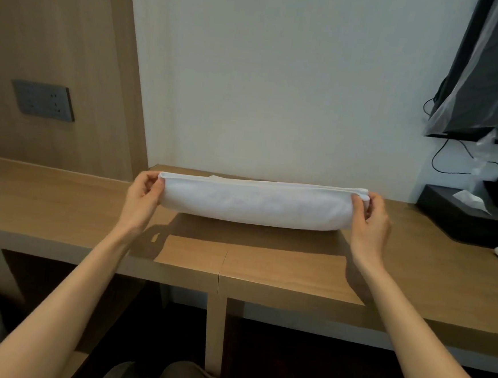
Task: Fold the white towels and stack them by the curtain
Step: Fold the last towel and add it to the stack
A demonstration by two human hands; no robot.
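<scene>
Wooden desk (265, 267) runs along a white wall (279, 87). Over its middle a folded white towel (255, 202) is stretched sideways: the left hand (144, 194) pinches the end at 9 o'clock, the right hand (369, 213) pinches the end at 3 o'clock. Farther toward 3 o'clock sits a black tissue box (459, 220).

Hotel room: built-in wooden desk (265, 267), wall television (488, 88), tissue box (460, 219).
</scene>
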